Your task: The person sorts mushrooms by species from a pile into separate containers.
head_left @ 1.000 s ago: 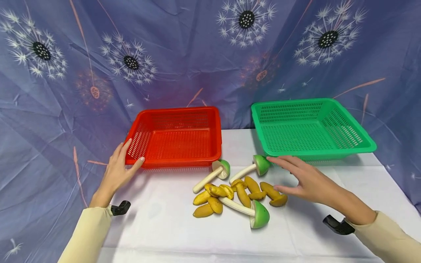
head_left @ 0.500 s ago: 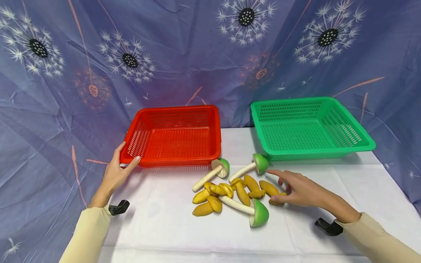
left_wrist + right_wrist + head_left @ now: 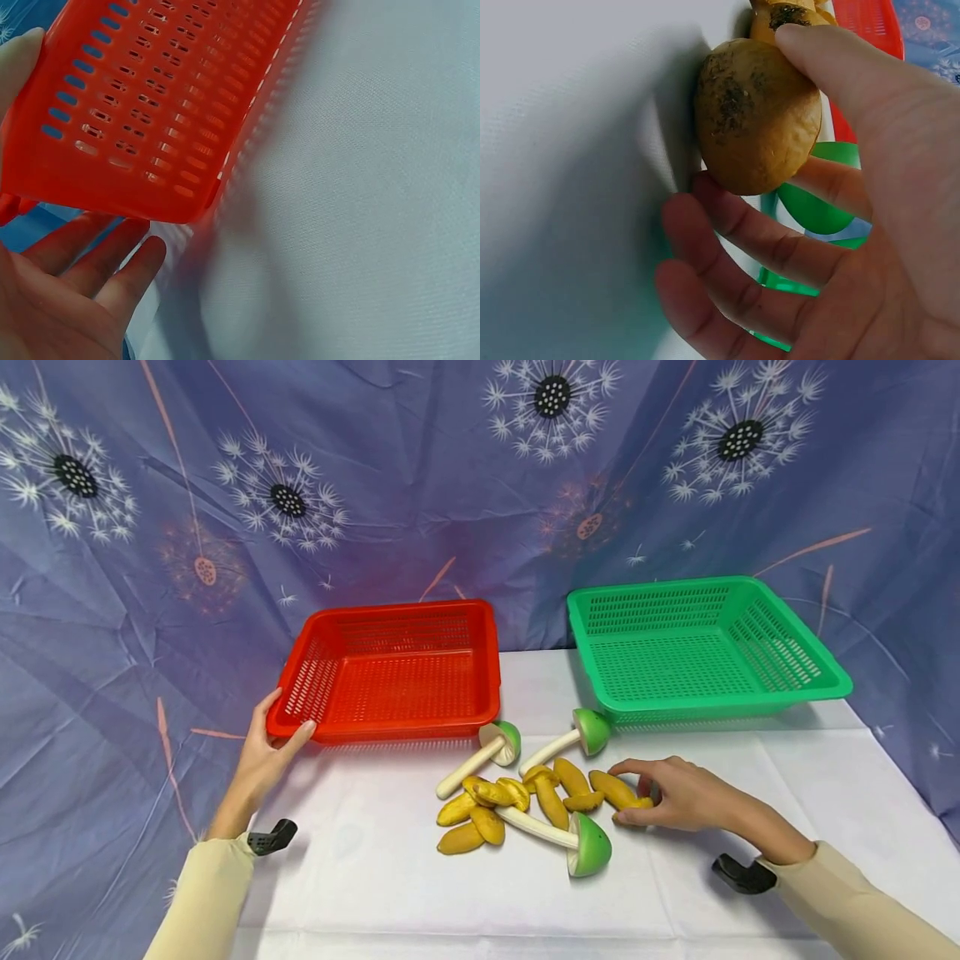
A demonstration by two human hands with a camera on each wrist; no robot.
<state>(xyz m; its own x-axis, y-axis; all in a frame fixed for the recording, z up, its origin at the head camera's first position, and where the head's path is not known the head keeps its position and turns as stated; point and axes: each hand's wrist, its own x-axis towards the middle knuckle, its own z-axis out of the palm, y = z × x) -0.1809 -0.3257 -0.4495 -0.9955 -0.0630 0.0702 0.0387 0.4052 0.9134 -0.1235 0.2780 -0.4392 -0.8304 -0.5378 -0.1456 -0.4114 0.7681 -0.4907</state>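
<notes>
My left hand (image 3: 262, 760) grips the near left corner of the red basket (image 3: 405, 731), thumb over the rim. In the left wrist view, the fingers (image 3: 139, 274) lie outside the basket's corner. My right hand (image 3: 686, 795) is around the cap of the rightmost yellow mushroom (image 3: 612, 789), pinching it between thumb and fingers. That cap (image 3: 757, 120) fills the middle of the right wrist view, with dark specks on it. The mushroom lies on the white cloth. To its left are several other yellow mushrooms (image 3: 551, 797).
A green basket (image 3: 720, 703) stands at the back right. Green-capped mushrooms with white stems lie about: one (image 3: 588, 845) in front, one (image 3: 592, 732) by the green basket, one (image 3: 508, 743) by the red basket. A patterned blue curtain (image 3: 420, 485) hangs behind.
My right hand has come down and leftward onto the rightmost yellow mushroom, its fingers curling around the cap. My left hand has closed on the red basket's corner. The view has shifted slightly.
</notes>
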